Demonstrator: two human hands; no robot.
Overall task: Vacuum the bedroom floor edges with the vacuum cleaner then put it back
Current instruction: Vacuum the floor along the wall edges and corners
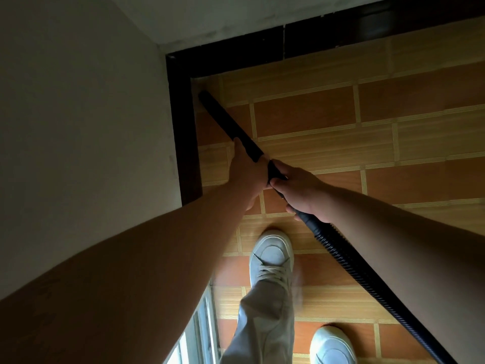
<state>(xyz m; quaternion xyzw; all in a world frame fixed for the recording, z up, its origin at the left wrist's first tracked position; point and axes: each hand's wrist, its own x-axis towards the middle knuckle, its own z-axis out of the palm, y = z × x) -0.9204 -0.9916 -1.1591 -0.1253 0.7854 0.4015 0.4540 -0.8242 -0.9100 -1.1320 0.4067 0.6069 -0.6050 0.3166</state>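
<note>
A black vacuum wand slants up and left, and its tip lies on the floor in the room corner, beside the dark skirting board. My left hand grips the wand near its lower end. Right behind it, my right hand grips the wand where it joins the ribbed black hose. The hose runs down to the lower right and out of view. The vacuum's body is not in sight.
Orange and yellow patterned tiles cover the floor. White walls meet at the corner, lined with dark skirting. My two pale shoes stand on the tiles below my hands. A light window frame shows at the bottom left.
</note>
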